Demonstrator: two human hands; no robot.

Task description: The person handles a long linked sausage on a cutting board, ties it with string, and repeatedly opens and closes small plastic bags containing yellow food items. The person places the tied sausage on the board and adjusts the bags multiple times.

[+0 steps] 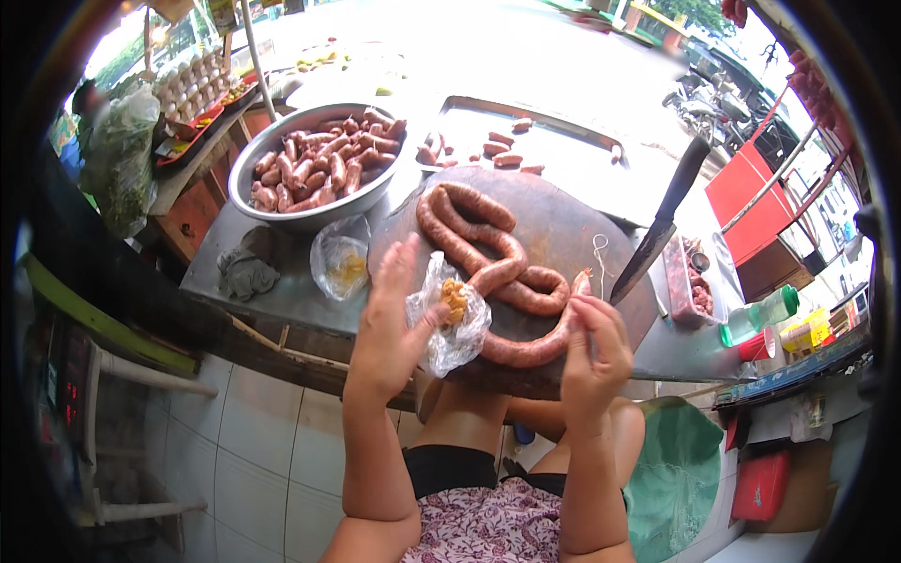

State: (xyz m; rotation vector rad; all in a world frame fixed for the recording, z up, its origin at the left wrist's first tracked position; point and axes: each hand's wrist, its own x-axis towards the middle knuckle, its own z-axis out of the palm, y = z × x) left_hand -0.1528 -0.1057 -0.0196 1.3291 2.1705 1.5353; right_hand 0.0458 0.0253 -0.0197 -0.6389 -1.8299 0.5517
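Note:
A long, looped rope of sausage (512,349) lies on the round wooden chopping block (584,225). My right hand (596,352) pinches it near its upturned end at the right. My left hand (389,328) has its fingers apart, beside a crumpled clear plastic bag (436,347) with an orange-brown substance in it; its thumb reaches against the bag. A knife (662,220) with a black handle stands tilted at the block's right side, near a loop of white string (601,249).
A metal basin (253,199) of sausage links, a second plastic bag (333,277), a grey rag (246,272), a metal tray (455,105) with links, a meat container (680,296), a green bottle (755,319) and a red cup (755,345) surround the block. Egg trays (188,89) stand at left.

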